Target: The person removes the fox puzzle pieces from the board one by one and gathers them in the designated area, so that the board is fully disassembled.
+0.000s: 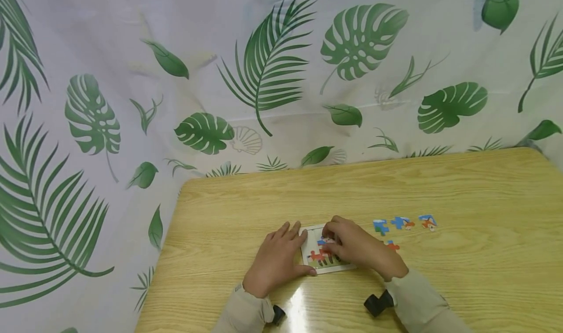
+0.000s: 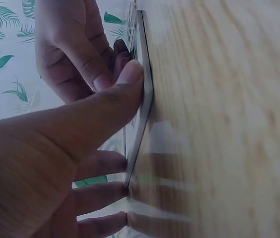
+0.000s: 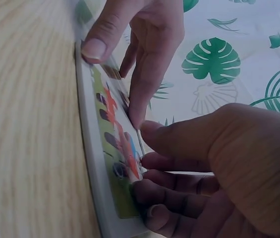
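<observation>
A small jigsaw puzzle in a white-edged tray (image 1: pixel 333 269) lies on the table, with orange, green and dark-striped pieces (image 3: pixel 111 124) along its near part. My left hand (image 1: pixel 277 259) spans the tray's left side, fingers straight and spread. Its thumb (image 2: pixel 130 77) presses on the near left corner. Over the tray, my right hand (image 1: pixel 352 240) has its thumb and curled fingers around a blue and white puzzle piece (image 1: pixel 322 242). The right fingers (image 3: pixel 167 193) hide part of that piece and the tray's right side.
To the right of the tray lie loose puzzle pieces: a blue and green one (image 1: pixel 380 226), a blue and orange one (image 1: pixel 401 222), another with an orange animal (image 1: pixel 428 222), and a red one (image 1: pixel 392 245) beside my right wrist. A leaf-print cloth (image 1: pixel 281 78) hangs behind the wooden table (image 1: pixel 484 225).
</observation>
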The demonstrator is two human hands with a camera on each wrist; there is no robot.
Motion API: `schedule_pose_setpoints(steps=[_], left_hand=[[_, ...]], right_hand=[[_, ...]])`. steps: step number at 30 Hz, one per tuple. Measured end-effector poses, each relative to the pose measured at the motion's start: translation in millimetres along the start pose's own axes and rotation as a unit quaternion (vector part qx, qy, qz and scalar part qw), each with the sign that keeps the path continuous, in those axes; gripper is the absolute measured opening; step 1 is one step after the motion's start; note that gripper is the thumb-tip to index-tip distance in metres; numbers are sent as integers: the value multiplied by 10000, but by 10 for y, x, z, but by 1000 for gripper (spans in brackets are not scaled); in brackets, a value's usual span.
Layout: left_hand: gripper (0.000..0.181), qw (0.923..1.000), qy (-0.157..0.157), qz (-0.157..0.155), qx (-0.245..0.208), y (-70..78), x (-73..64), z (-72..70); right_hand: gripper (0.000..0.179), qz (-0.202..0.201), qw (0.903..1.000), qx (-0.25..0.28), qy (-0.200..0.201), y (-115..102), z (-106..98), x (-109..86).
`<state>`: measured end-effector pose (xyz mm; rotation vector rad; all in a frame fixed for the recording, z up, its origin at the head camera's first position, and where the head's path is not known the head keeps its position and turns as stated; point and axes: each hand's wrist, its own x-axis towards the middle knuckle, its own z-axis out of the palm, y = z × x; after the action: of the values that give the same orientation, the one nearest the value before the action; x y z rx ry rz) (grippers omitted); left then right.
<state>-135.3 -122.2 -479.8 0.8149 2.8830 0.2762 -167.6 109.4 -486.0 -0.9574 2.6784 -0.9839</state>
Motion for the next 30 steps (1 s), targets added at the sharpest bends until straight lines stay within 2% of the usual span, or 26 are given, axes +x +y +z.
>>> schedule_pose_setpoints(steps=[4,17,30], left_hand=[[89,10000,-44,-41,-3,6,-4,4],[89,9999,25,-32,138,16,2,13],[89,10000,-39,-24,8,21,4,-10]], right_hand=[[16,-77,9999,-79,118,1,37,-8],[24,157,9998,-57,120,-22,90,-28],[31,284,9993,241,23,1,99,-17]])
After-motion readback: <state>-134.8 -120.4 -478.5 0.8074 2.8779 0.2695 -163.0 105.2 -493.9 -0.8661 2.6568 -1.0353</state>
